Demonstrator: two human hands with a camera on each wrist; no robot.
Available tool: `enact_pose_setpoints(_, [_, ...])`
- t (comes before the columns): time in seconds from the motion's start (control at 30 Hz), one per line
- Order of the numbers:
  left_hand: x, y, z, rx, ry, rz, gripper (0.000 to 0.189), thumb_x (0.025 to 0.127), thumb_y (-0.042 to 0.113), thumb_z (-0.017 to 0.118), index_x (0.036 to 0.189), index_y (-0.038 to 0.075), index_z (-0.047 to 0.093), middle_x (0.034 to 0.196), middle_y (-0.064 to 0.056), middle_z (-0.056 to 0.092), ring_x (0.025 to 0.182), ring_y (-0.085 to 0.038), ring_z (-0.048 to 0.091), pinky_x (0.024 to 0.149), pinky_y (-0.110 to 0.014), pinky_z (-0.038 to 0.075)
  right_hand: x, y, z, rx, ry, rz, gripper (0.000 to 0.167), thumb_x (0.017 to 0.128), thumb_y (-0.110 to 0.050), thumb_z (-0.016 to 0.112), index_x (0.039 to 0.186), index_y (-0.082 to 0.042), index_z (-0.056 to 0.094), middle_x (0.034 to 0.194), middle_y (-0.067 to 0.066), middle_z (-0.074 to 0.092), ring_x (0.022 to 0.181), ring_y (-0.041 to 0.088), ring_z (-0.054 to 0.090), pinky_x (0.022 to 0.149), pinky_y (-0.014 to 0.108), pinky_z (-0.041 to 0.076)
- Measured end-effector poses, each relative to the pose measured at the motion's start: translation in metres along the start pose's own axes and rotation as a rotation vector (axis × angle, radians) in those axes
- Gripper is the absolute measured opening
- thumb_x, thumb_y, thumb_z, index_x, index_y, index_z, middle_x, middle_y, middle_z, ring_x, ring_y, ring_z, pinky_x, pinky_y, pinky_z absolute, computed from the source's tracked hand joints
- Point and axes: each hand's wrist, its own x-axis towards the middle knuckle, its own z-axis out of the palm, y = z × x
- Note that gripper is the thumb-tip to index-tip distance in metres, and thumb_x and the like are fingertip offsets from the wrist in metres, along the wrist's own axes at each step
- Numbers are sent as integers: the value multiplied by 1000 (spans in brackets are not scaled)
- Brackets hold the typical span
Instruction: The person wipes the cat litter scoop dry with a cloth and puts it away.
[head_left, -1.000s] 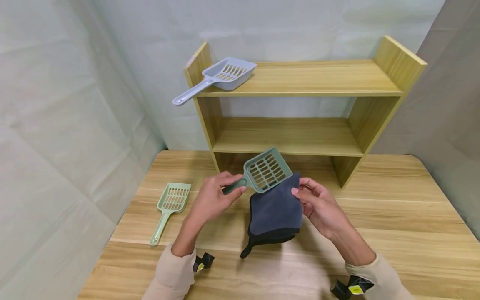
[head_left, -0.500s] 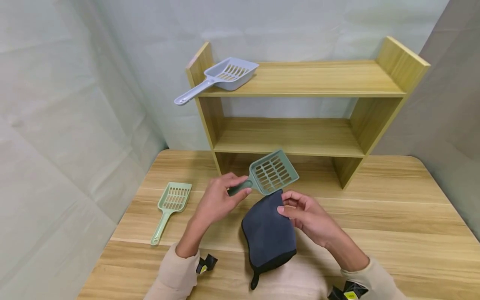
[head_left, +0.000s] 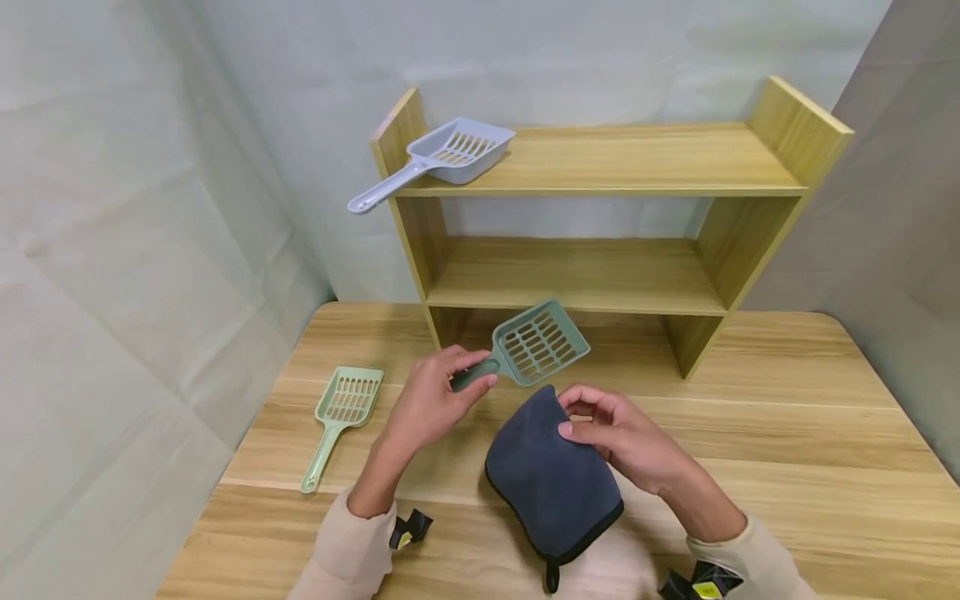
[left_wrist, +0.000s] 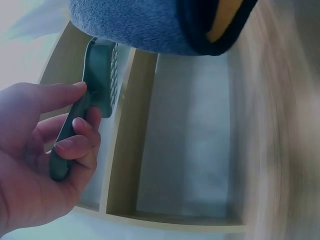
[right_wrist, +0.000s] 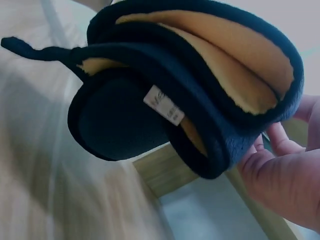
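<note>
In the head view my left hand (head_left: 431,393) grips the handle of a dark green slotted litter scoop (head_left: 542,342), its basket tipped toward the camera. The left wrist view shows the fingers curled round that handle (left_wrist: 67,135). My right hand (head_left: 626,437) pinches the top edge of a folded dark blue cleaning cloth (head_left: 551,483), which hangs just below the scoop. From the right wrist, the cloth's tan inner side (right_wrist: 240,65), black border, hanging loop (right_wrist: 35,50) and white label (right_wrist: 164,105) show. The scoop is mostly hidden behind the cloth there.
A light green litter scoop (head_left: 348,400) lies on the wooden table (head_left: 810,467) at the left. On the top board of the wooden shelf (head_left: 645,158) rests a pale blue-grey scoop (head_left: 463,150), its handle jutting over the left edge. Pale fabric walls (head_left: 150,208) surround the table.
My right hand has moved left and down with the cloth, whose top has come off the scoop's lower right edge to sit beneath it. The left hand and scoop have barely shifted.
</note>
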Motion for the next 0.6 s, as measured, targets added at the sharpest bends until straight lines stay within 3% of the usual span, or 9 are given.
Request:
enact_pose_setpoints(0.2, [-3, -1, -2, 17, 9, -12, 36, 95, 15, 83, 129, 2, 78, 104, -11, 78, 77, -14, 61, 68, -25, 49, -8, -8, -5, 30, 20, -9, 16, 107, -5, 62, 120, -15, 63, 117, -1, 65, 92, 14, 72, 77, 31, 62])
enact_pose_setpoints(0.6, [-4, 6, -19, 149, 25, -65, 39, 93, 10, 83, 131, 4, 76, 108, -12, 75, 80, -16, 57, 67, -26, 43, -17, -29, -27, 10, 27, -147, 24, 109, 2, 54, 123, -14, 66, 110, -1, 67, 85, 12, 74, 71, 29, 63])
